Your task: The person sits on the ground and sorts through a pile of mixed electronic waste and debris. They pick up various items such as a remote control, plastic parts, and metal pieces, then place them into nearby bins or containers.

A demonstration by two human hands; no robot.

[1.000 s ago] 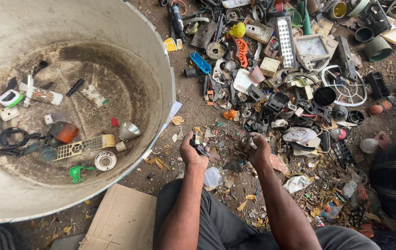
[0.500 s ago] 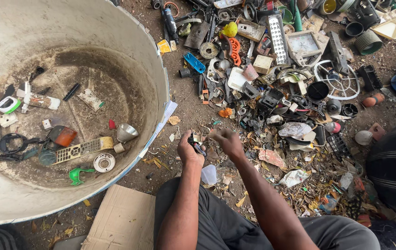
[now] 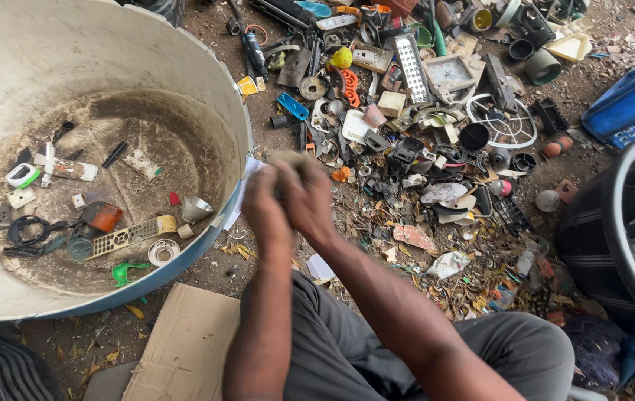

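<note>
Both hands had risen from the scrap on the ground and come together in front of the person, just beside the tub's rim. From the head view, the left hand (image 3: 264, 202) and right hand (image 3: 306, 197) were pressed against each other, fingers curled narrow around a small piece (image 3: 286, 157) that poked out above the knuckles. Motion blur smeared it; it looked pale, dull and flat-topped, but its material could not be told. Whether one hand or both gripped it could not be told either.

To the left stood the tub (image 3: 232, 119), a big round basin with a dirty cream wall, a blue outer edge and a floor caked in dried mud. In it lay a yellow perforated plastic strip (image 3: 132, 235), an orange translucent lens (image 3: 102, 217), a shiny metal funnel (image 3: 196, 210) and a green hook (image 3: 126, 272).

Beyond the hands spread the scrap heap (image 3: 406, 141) on bare earth: broken plastic housings, a white grid-faced lamp panel (image 3: 414, 63), a round wire guard (image 3: 507, 122). Flat brown cardboard (image 3: 184, 349) lay by the grey-trousered knee (image 3: 347, 349).
</note>
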